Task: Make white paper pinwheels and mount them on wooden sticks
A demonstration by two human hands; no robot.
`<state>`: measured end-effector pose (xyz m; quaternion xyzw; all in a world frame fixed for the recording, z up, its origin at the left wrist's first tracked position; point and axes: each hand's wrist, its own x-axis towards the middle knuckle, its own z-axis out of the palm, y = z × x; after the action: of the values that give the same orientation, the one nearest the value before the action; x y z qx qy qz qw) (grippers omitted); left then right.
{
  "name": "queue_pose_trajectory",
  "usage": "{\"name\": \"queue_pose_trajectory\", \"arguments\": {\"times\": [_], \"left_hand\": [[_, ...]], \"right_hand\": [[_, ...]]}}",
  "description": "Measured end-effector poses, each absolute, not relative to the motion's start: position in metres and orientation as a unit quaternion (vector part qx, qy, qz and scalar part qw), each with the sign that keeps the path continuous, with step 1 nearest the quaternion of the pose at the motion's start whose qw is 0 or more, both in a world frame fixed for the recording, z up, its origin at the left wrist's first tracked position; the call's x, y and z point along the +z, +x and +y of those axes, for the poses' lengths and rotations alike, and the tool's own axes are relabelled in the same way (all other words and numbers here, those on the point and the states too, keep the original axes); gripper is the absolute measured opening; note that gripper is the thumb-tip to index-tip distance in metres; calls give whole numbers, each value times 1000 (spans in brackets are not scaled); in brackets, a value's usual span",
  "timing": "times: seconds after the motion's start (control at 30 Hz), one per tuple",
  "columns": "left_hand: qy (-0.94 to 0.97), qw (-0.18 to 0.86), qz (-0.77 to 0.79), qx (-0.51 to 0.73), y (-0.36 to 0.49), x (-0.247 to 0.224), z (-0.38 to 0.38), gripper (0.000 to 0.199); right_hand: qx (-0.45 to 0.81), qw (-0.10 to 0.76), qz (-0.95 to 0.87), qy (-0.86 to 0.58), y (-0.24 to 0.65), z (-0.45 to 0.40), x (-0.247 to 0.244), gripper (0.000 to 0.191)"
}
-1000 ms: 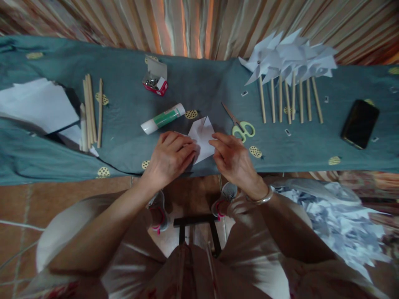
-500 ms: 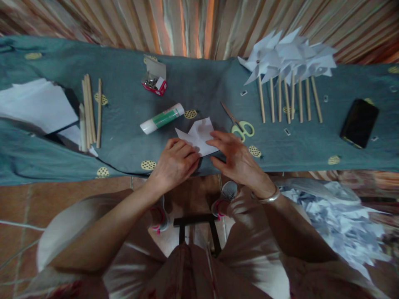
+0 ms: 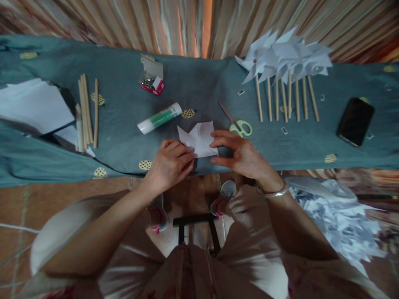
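Folded paper (image 3: 204,140) | left hand (image 3: 172,161) clamped on lower left | right hand (image 3: 244,154): thumb, fingers apart at right edge

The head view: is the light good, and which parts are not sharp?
In the head view, light is dim overall; orange light glows through the curtain; the phone is very dark; small print on the glue stick is too soft to read; outer edges look stretched and smeared.

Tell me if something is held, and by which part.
The left hand holds the white paper by its lower left part; the right hand, open, is at its right edge.
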<state>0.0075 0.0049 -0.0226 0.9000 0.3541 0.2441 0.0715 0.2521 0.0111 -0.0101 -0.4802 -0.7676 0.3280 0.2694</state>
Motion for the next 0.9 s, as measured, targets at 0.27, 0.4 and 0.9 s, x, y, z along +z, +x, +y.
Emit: {"name": "queue_pose_trajectory", "arguments": {"times": [0.27,0.4,0.9], "left_hand": [[889,107,365,256,6,-22,4,18],[898,89,356,243,7,-21,4,17],[911,37,318,260,11,-28,-1,20]], "right_hand": [[360,295,-751,-468,250,14,-11,7],[364,326,-725,-486,247,15,-14,4],[237,315,-769,-503,224,17,-21,8]]}}
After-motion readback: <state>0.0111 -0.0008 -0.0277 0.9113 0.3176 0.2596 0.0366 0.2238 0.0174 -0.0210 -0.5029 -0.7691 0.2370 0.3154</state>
